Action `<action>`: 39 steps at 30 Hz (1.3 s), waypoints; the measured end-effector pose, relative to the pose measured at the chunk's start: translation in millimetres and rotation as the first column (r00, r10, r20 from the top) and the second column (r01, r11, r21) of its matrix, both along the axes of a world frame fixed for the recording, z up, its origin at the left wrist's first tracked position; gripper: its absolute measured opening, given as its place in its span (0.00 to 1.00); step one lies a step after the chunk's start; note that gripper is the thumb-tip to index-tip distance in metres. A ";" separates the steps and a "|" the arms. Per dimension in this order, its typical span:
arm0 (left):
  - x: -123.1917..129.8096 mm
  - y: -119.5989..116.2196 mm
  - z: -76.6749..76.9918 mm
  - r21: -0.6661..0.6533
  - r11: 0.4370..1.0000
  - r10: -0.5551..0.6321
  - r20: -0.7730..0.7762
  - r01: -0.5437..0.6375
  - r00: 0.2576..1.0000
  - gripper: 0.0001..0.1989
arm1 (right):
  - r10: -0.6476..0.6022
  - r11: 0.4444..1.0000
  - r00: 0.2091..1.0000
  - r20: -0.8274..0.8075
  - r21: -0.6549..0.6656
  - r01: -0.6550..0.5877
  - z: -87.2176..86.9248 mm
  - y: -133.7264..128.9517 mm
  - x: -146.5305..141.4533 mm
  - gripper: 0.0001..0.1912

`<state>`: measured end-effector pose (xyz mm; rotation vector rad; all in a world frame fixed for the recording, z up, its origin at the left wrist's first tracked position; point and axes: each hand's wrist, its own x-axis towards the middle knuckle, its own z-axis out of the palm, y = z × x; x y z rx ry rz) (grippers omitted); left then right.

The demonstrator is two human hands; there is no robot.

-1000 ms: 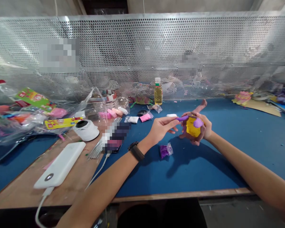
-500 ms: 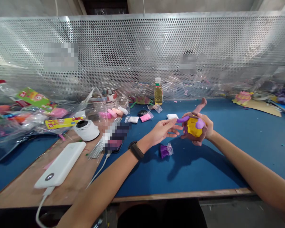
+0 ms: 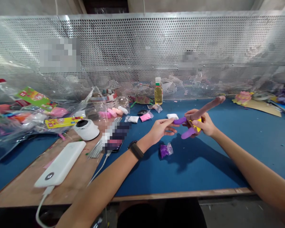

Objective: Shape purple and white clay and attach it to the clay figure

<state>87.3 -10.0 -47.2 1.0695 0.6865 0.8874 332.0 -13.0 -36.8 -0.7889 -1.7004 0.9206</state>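
My right hand [image 3: 205, 124] grips a clay figure above the table, its fingers wrapped round the body. A long brownish-pink stalk [image 3: 207, 107] of the figure points up to the right. Part of its yellow area [image 3: 197, 124] shows between the fingers, and a light purple flap [image 3: 188, 133] hangs below. My left hand [image 3: 165, 127] pinches a darker purple clay strip [image 3: 180, 121] between thumb and forefinger. The strip's far end meets the figure; whether it is stuck on there I cannot tell. A small purple clay packet [image 3: 165, 150] lies on the table below.
White [image 3: 133, 119] and pink packets [image 3: 145, 117] lie on the blue table [image 3: 142, 177], with an oil-coloured bottle [image 3: 158, 91] behind. At left are a power bank [image 3: 60, 164], a white camera-like device [image 3: 86, 129] and plastic bags. A perforated metal screen [image 3: 123, 57] closes the back.
The figure has been turned in my right hand, so its yellow hollow is mostly hidden and the stalk points further right. My left hand still pinches the purple strip, slightly further left.
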 end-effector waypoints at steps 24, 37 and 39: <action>-9.3 9.0 -1.8 -0.188 0.972 -0.144 -0.019 0.137 0.989 0.09 | -0.117 0.968 0.947 0.300 0.245 0.042 -5.5 2.1 4.9 0.28; -0.5 1.5 -7.0 0.156 0.987 0.059 -0.137 -0.037 0.989 0.15 | -0.178 0.962 0.929 0.323 0.257 0.095 -6.2 3.0 2.6 0.25; -1.6 3.1 -7.4 0.159 0.987 0.043 -0.138 -0.021 0.990 0.15 | -0.176 0.962 0.930 0.322 0.255 0.094 -5.9 2.6 2.5 0.25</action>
